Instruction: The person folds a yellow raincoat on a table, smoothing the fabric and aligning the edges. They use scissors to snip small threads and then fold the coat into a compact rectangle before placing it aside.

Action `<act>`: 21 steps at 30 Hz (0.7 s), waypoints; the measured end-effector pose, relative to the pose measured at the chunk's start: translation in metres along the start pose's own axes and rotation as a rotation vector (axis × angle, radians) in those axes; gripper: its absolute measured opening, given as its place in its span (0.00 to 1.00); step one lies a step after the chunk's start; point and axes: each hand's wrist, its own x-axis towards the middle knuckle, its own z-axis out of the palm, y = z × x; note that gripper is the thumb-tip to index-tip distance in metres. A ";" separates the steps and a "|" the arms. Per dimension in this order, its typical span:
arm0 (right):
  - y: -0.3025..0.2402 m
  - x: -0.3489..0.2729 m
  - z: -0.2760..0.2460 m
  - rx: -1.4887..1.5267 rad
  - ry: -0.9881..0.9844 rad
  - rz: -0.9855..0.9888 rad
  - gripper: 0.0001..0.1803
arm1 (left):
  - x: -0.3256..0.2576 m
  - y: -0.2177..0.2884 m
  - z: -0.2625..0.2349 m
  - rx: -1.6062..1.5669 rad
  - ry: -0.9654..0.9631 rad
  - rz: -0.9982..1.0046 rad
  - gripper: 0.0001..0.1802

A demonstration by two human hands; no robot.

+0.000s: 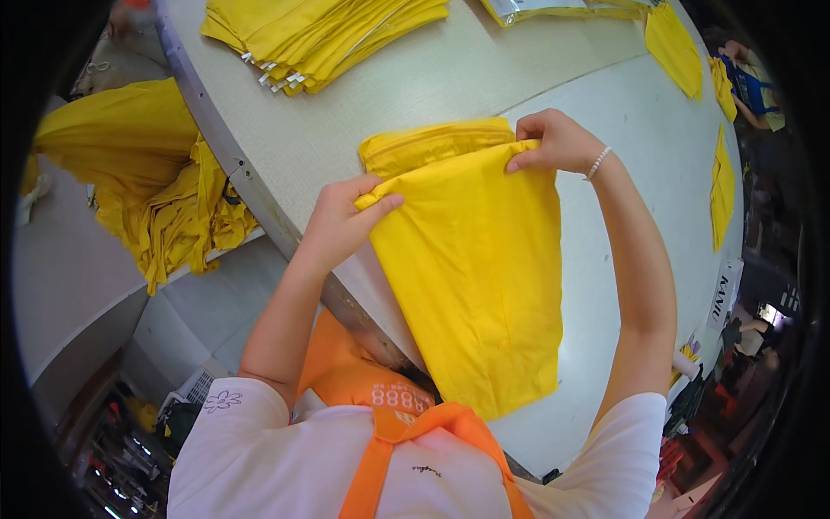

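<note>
Left hand [346, 216]: one, narrow, pinching the cloth [484, 285] between thumb and fingers near its upper left corner.
Right hand [558, 143]: one, narrow too, pinching the same upper edge farther right; wearing one white bracelet [598, 163] at the wrist.
Cloth: one, yellow — on the table [493, 78], folded over at the top, reaching down to the near edge, just beside the one orange apron [350, 355].
Stack [320, 35]: one, yellow, at the far left of the table, with several white tags poking out; layers too many to count.
Heap [147, 173]: one, yellow, crumpled, on a side table [69, 259] to the left.
Loose pieces [724, 190]: three, yellow, along the right rim.
</note>
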 end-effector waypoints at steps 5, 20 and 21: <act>0.037 0.000 0.001 0.617 0.095 -0.177 0.13 | 0.028 -0.037 0.007 -0.490 0.091 -0.200 0.13; 0.013 -0.009 0.050 0.259 1.149 -0.274 0.13 | 0.083 -0.039 0.005 0.250 0.317 0.388 0.13; 0.014 -0.005 0.050 0.249 1.109 -0.188 0.14 | 0.086 -0.041 0.004 0.221 0.309 0.437 0.14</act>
